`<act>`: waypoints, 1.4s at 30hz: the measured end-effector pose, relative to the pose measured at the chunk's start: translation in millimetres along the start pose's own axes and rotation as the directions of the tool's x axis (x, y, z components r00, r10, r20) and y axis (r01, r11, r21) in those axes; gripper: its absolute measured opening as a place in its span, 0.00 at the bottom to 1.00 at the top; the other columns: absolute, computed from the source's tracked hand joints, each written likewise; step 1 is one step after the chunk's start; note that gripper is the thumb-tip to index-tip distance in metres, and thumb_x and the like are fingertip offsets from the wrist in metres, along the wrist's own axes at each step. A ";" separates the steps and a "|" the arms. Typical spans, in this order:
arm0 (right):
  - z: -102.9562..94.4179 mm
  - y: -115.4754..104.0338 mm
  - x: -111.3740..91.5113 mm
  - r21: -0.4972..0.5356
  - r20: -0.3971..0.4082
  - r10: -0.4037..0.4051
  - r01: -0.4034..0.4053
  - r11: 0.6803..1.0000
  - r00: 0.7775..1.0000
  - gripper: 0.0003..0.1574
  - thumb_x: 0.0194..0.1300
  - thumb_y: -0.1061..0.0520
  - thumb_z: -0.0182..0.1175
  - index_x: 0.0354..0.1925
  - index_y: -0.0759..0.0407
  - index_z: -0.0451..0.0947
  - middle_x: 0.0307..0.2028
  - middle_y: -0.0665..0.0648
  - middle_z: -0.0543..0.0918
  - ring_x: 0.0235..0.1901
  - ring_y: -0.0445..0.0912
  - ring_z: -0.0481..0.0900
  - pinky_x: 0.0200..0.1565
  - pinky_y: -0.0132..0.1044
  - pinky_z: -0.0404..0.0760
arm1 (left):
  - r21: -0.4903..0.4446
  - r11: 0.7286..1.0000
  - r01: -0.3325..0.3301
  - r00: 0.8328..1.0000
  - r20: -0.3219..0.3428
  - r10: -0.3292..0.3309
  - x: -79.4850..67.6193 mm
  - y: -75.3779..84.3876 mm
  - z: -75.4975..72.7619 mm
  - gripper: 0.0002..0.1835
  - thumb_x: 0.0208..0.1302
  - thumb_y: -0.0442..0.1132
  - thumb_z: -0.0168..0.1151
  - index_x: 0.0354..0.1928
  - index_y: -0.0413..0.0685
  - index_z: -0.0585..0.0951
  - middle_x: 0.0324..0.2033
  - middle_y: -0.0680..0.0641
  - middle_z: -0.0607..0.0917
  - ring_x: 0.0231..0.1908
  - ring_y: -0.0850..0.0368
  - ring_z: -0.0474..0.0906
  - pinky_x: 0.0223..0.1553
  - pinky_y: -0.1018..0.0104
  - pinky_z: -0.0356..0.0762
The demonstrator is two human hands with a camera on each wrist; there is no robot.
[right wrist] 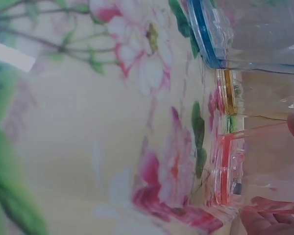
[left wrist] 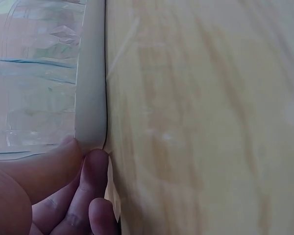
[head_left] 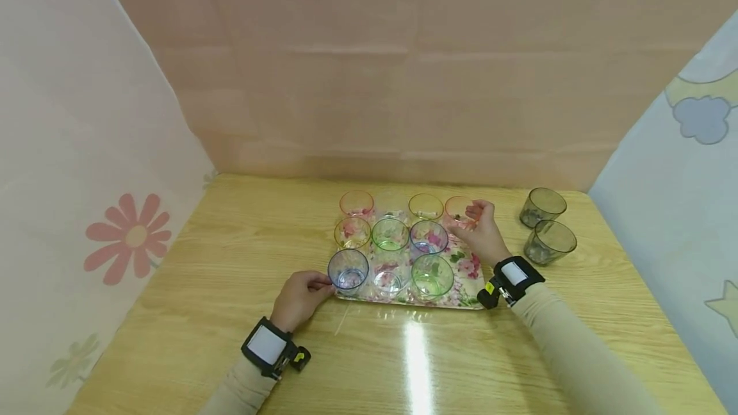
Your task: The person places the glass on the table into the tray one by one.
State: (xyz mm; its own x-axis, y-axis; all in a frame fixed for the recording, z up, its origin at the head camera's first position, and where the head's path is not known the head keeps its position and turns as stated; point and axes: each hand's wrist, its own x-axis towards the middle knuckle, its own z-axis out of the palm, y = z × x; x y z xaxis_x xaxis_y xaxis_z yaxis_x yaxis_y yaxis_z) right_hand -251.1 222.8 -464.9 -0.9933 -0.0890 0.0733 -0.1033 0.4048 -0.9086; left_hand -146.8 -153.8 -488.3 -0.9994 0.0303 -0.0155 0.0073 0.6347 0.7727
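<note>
A flowered tray (head_left: 468,287) bears rows of clear, colour-tinted glasses. At its front left corner, beside a blue glass (head_left: 348,269), my left hand (head_left: 302,298) pinches the tray's edge. The left wrist view shows the thumb at the pale rim (left wrist: 91,88) and the fingers curled beside the corner. At the back right of the tray, my right hand (head_left: 483,233) holds a red-tinted glass (head_left: 459,210) between thumb and fingers. In the right wrist view this red glass (right wrist: 264,171) stands low beside a yellow one, with fingers (right wrist: 264,223) along its side; part of the hand is out of frame.
Two smoky dark glasses, one behind (head_left: 542,207) and one in front (head_left: 549,242), stand on the wooden table (head_left: 242,229) right of the tray. Green glasses (head_left: 432,276) and a purple-blue glass (head_left: 429,237) crowd the tray. A pinkish backdrop (head_left: 403,95) rises behind the table.
</note>
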 end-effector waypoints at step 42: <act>-160.2 2.7 -45.8 0.035 -0.510 -0.004 0.025 0.999 0.860 0.45 0.72 0.48 0.45 0.75 0.55 0.32 0.74 0.59 0.39 0.73 0.45 0.38 0.68 0.30 0.36 | 0.055 0.998 0.026 1.000 0.015 -0.027 -2.8 3.9 -1.1 0.08 0.57 0.43 0.66 0.35 0.47 0.85 0.28 0.52 0.85 0.29 0.61 0.77 0.32 0.62 0.74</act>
State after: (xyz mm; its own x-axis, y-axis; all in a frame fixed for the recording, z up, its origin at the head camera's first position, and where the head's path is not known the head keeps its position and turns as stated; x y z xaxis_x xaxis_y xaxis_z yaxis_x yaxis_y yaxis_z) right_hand -214.1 373.7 -404.8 -0.8802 0.3859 0.2761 -0.1265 0.3700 -0.9204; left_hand -144.1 -152.3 -484.5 -0.9986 0.0246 -0.0458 -0.0170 0.6767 0.7360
